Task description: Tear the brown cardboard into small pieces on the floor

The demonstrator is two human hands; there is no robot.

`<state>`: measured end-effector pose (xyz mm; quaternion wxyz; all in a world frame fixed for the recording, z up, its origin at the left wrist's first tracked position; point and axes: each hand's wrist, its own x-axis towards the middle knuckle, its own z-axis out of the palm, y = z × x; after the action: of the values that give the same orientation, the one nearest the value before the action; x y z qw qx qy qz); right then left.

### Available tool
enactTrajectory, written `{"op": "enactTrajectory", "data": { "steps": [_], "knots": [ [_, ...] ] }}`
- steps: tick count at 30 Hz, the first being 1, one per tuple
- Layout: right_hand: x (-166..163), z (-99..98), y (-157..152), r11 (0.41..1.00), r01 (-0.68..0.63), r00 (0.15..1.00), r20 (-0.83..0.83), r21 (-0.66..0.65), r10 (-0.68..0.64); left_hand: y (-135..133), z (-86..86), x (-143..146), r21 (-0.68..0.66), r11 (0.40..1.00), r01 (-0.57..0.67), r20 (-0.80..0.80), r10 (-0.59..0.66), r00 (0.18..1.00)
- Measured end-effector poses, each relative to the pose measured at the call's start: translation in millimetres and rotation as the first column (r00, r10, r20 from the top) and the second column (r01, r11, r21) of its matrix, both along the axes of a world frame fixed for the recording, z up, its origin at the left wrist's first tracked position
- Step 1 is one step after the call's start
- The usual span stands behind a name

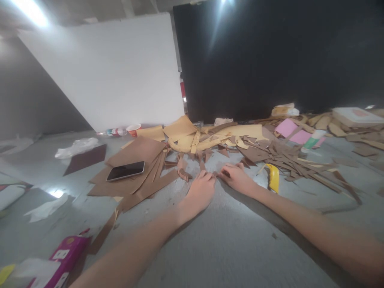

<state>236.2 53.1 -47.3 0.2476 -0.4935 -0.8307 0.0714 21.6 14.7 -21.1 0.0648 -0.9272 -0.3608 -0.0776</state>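
On the grey floor (210,240), at ten o'clock from the hands, a phone (126,171) lies on uncut brown sheets (135,154). At centre the left hand (201,192) and right hand (238,178) meet, fingers curled narrow, pinching a small cardboard scrap (216,174). Its long axis seems to run nine to three, though it is too small to be sure. At three o'clock lie a yellow cutter (273,178) and many cut strips (288,160). Much looks cut, with whole sheets left.
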Motion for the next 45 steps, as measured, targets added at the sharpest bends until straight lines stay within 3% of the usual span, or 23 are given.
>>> {"op": "enactTrajectory", "data": {
  "steps": [18, 26, 31, 36, 39, 45],
  "knots": [
    [-5, 5.2, -1, 0.997, 0.074, 0.997, -0.019, -0.004, -0.074, -6, 3.5, 1, -0.078, 0.996, -0.036, 0.069, 0.041, 0.997],
    [2, 16.1, -16, 0.996, 0.024, 0.984, -0.176, 0.089, -0.007, -4, 1.0, -1, -0.050, 0.999, -0.019, 0.053, 0.022, 0.998],
    [2, 11.8, -16, 0.988, -0.087, 0.994, 0.072, 0.131, 0.078, -5, 1.1, 0, -0.062, 0.998, -0.024, 0.058, 0.027, 0.998],
    [3, 3.2, -10, 0.959, -0.027, 0.965, 0.258, 0.282, -0.049, -7, 4.3, 2, -0.077, 0.996, -0.039, 0.035, 0.042, 0.999],
    [4, 2.6, -9, 0.941, -0.040, 0.950, 0.305, 0.337, -0.069, -8, 4.6, 3, -0.098, 0.994, -0.057, 0.035, 0.060, 0.998],
    [8, 6.6, -11, 0.933, -0.173, 0.965, 0.242, 0.317, 0.097, -9, 0.6, 2, -0.105, 0.991, -0.089, 0.149, 0.104, 0.983]
  ]
}}
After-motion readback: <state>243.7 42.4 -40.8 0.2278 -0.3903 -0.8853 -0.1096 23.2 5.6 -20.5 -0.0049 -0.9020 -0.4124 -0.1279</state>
